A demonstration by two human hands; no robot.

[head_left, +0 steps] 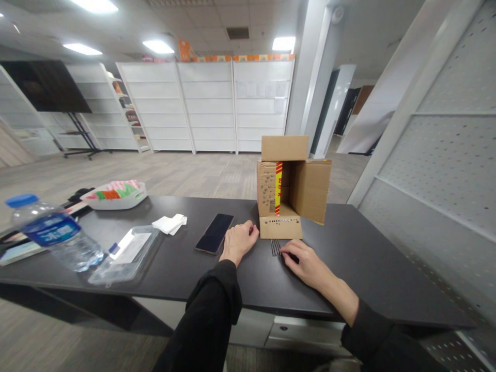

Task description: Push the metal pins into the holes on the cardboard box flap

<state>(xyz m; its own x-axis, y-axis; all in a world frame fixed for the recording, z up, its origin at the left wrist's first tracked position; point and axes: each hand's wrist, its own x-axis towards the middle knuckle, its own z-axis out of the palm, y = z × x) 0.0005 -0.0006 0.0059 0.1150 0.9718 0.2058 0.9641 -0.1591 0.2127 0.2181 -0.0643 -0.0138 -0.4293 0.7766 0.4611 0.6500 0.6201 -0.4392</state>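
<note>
Dark rods [275,248] between hands, long axes running away, far ends toward carton [315,191]. Left hand [239,242] half-curled; right hand [308,262] fingers bent beside rods; grip of both unclear.

Hands [304,261] near thin rods [275,247], open cardboard box [312,191], phone [215,233]

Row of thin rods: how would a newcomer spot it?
On the dark table stands an open cardboard box. In front of its lower flap, by the right hand, lies the row of thin rods, side by side, unlike the broad phone.
</note>
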